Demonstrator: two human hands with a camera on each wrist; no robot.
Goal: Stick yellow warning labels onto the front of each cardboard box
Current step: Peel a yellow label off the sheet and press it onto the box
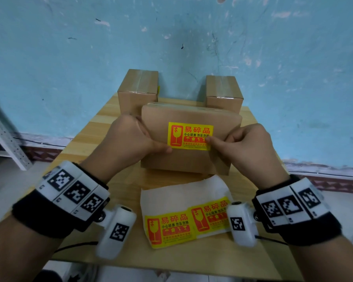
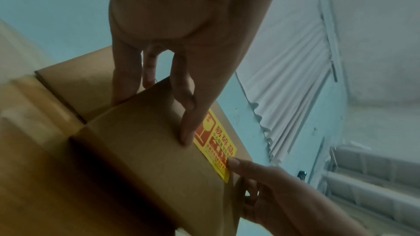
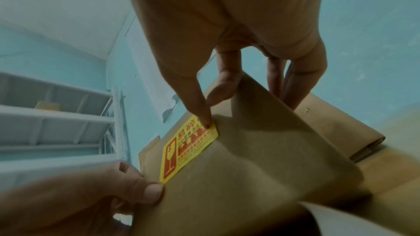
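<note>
A cardboard box (image 1: pixel 183 161) stands at the table's middle, its front face tipped up toward me. A yellow warning label (image 1: pixel 190 135) with red print lies on that face. My left hand (image 1: pixel 139 139) grips the box's left side, fingers over the edge and thumb (image 2: pixel 188 123) beside the label's (image 2: pixel 216 141) left end. My right hand (image 1: pixel 240 145) grips the right side, its thumb (image 3: pixel 202 110) pressing the label's (image 3: pixel 188 150) right end. A strip of white backing paper (image 1: pixel 171 192) with two more yellow labels (image 1: pixel 169 226) lies in front of the box.
Two other taped cardboard boxes stand at the back against the blue wall, one left (image 1: pixel 139 88) and one right (image 1: pixel 224 92). The wooden table (image 1: pixel 98 163) is small, its edges close on all sides. A grey metal shelf (image 1: pixel 4 139) stands off to the left.
</note>
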